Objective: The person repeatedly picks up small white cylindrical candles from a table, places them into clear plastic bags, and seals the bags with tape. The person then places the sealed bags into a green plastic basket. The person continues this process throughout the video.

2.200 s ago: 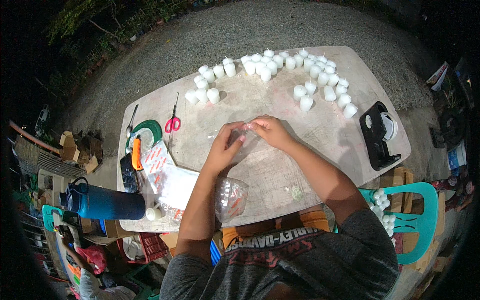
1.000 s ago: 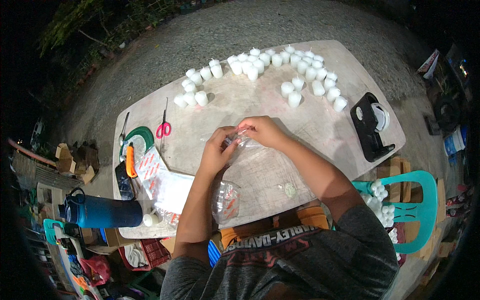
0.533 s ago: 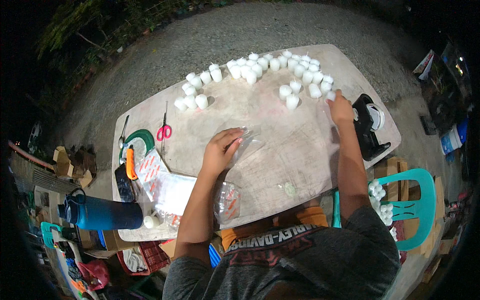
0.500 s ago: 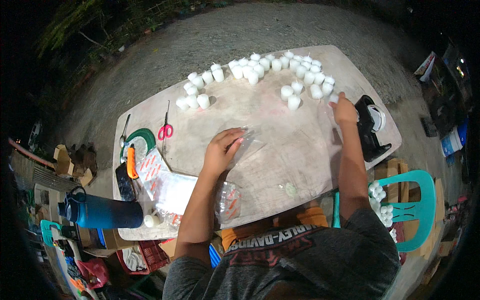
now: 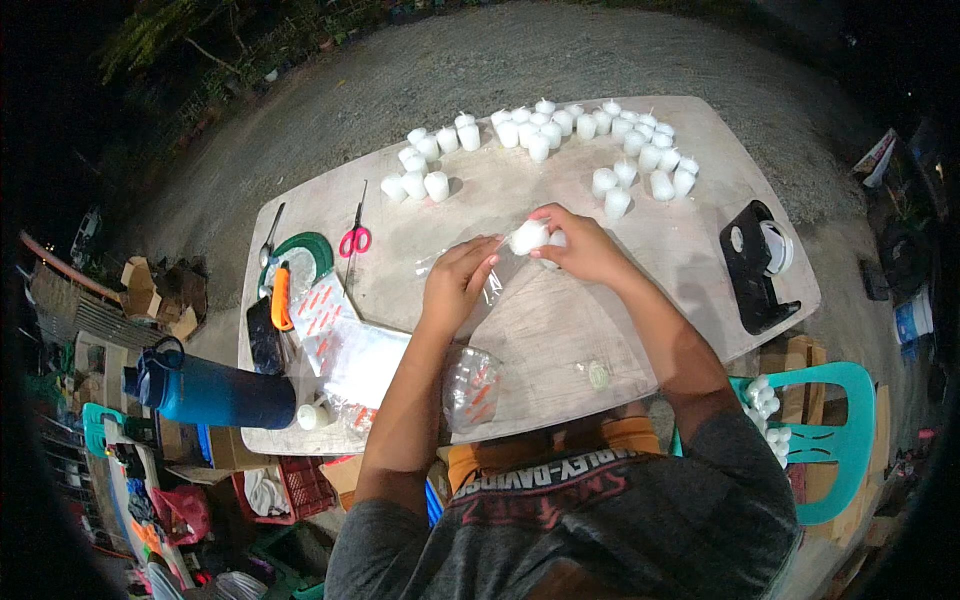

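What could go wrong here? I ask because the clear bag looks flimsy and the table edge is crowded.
The right hand holds a small white cylindrical candle at the thin clear plastic bag, which the left hand steadies; if the mouth folds shut, the candle may slip out of the grip. The dark blue water bottle lies at the table's near edge and could roll off if bumped.

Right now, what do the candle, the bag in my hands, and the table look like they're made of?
Candle: most likely wax, matte opaque white, like the rows of others with wicks. Bag: thin clear plastic film, glossy, the table showing through it, held by the left hand; the right hand holds the candle. Table: pale, dull, scuffed top, possibly painted wood or laminate; hard to tell.
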Motion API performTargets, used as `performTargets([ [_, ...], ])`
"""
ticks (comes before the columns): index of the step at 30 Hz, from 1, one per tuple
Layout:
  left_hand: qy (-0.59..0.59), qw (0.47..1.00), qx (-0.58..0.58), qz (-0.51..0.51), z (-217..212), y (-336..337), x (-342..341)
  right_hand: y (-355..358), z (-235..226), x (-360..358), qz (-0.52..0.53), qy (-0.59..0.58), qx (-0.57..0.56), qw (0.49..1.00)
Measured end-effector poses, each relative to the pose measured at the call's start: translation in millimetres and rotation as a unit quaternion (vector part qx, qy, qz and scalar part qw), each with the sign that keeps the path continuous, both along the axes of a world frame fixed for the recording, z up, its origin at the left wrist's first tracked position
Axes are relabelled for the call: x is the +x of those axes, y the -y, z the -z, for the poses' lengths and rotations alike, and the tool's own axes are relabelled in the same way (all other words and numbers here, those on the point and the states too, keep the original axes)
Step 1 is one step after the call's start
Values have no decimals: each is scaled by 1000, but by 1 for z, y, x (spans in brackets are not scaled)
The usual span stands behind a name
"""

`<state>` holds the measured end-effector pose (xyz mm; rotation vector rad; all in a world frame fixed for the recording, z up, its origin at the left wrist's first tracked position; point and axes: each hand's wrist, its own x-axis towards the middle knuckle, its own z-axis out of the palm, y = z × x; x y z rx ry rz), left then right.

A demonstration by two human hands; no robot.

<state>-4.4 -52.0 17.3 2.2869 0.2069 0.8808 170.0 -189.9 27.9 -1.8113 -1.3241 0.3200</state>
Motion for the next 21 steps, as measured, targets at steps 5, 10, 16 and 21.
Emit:
performTargets([
  [5,13,997,62,39,10,-4,6,2,9,-4,75,-149,-21,986],
  [10,7,998,61,21,10,-2,6,10,1,-5,-10,10,-2,1000],
  [16,-41,993,35,107,8,-2,2,16,-14,-13,-79,-30,-51,995],
  [21,-95,989,-53,96,0,7,-1,20,-7,-11,-114,-117,-41,986],
])
